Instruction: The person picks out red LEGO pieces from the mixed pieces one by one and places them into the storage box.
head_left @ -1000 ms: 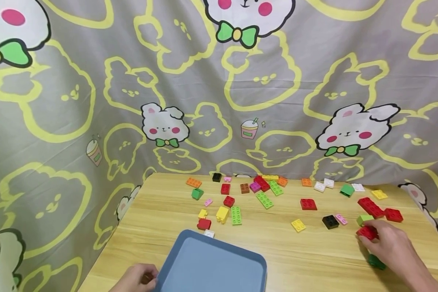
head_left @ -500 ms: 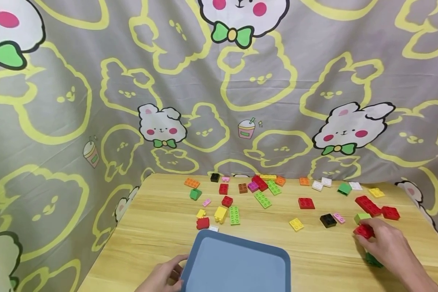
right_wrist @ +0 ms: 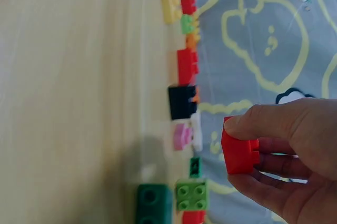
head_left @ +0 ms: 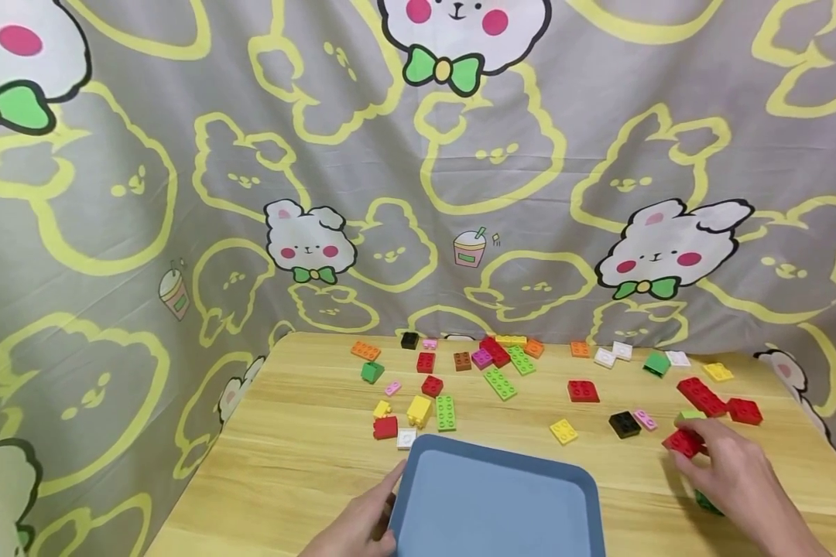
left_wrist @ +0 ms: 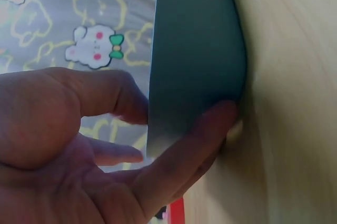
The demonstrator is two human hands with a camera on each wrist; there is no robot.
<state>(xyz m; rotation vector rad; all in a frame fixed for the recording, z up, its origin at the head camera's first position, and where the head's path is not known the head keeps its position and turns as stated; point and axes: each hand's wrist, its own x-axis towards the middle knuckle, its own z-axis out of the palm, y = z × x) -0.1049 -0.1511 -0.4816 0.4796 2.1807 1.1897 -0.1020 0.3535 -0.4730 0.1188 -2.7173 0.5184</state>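
My right hand (head_left: 734, 473) pinches a red toy building brick (head_left: 681, 443) between thumb and fingers. In the right wrist view the brick (right_wrist: 237, 153) is held up off the table, its studs towards the palm. Below the hand stands a dark green brick (head_left: 707, 503), partly hidden; a lime green brick (head_left: 690, 418) lies just behind. My left hand (head_left: 358, 520) is at the left side of a blue-grey tray (head_left: 501, 456). In the left wrist view its fingers rest against the tray's outer wall (left_wrist: 200, 50), and the thumb touches the rim.
Loose bricks in several colours lie scattered on the wooden table (head_left: 286, 456), among them a black brick (head_left: 624, 424), a yellow brick (head_left: 563, 432) and a white brick (head_left: 406, 439) close behind the tray. A patterned curtain (head_left: 390, 170) hangs along the back and left.
The tray has slid to the right, with my left hand following along its left side. My right hand has shifted slightly leftward with the red brick, away from the dark green one.
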